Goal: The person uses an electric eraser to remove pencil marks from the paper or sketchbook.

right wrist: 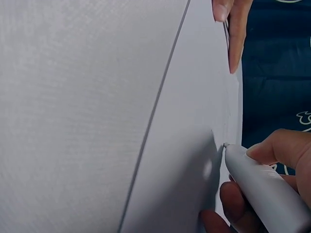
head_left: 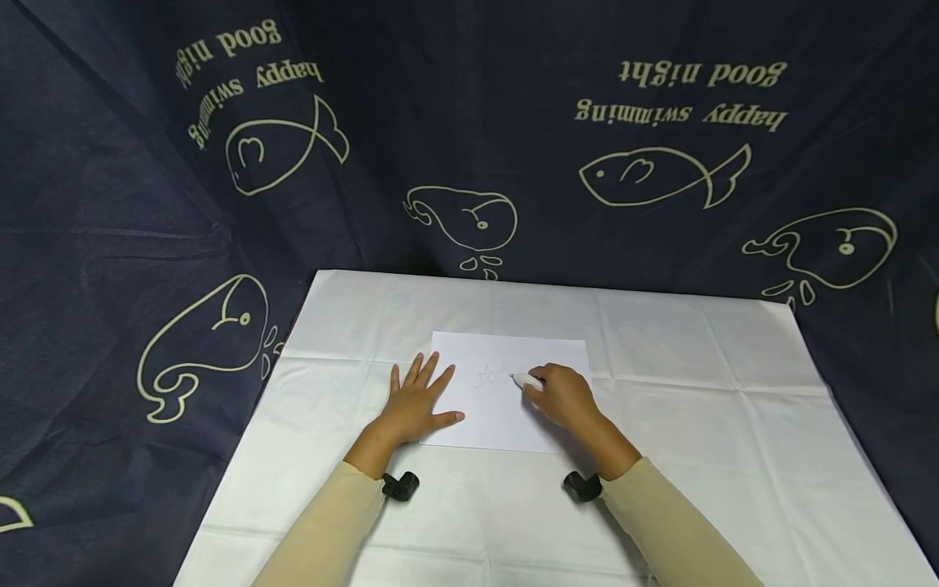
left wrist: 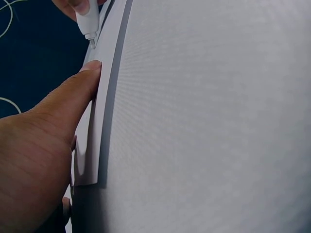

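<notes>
A white sheet of paper (head_left: pixel 499 424) lies on the table, with faint thin lines in a star-like shape (head_left: pixel 485 376) near its middle. My left hand (head_left: pixel 411 408) rests spread on the paper's left edge, fingers apart and thumb pointing right. In my right hand (head_left: pixel 568 397) is a thick white correction pen (right wrist: pixel 265 187), gripped between thumb and fingers. Its narrow tip points left, close over the paper just right of the drawn lines. The left wrist view shows the pen (left wrist: pixel 88 22) beyond my left thumb (left wrist: pixel 73 94). The pen's back end is hidden by my right hand.
A creased white cloth (head_left: pixel 697 456) covers the table. Behind and beside it hangs a dark blue curtain (head_left: pixel 455 122) printed with fish, whales and upside-down lettering. Small black devices sit at my left wrist (head_left: pixel 401 487) and right wrist (head_left: pixel 583 487).
</notes>
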### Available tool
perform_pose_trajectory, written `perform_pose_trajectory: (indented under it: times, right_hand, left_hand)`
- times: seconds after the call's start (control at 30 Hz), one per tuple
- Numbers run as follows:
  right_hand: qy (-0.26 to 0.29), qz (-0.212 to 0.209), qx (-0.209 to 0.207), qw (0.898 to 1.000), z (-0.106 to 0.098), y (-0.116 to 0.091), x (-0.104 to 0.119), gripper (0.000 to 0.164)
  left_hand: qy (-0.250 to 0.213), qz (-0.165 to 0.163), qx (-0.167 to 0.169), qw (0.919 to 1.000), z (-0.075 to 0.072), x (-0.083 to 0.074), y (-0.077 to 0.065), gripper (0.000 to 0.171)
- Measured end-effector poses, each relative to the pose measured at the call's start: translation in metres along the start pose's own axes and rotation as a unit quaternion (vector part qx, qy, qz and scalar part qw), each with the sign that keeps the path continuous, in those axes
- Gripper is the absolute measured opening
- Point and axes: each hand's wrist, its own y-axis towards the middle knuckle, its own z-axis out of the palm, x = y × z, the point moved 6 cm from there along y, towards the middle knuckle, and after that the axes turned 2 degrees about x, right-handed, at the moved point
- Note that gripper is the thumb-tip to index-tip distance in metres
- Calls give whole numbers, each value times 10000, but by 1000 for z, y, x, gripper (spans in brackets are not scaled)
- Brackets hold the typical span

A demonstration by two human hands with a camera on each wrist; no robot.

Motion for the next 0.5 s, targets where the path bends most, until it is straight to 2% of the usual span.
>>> perform_pose_trajectory:
  times: [0.27,0.5]
  right_hand:
    - [38,107,-79,9999,-1,3,-2,32]
    - [57,67,115,9999,1,3,-1,32]
  left_hand:
    - [-25,0,6,10000,-1,-1,-1,89]
    - [-40,18,-49,10000,-1,-1,-1,88]
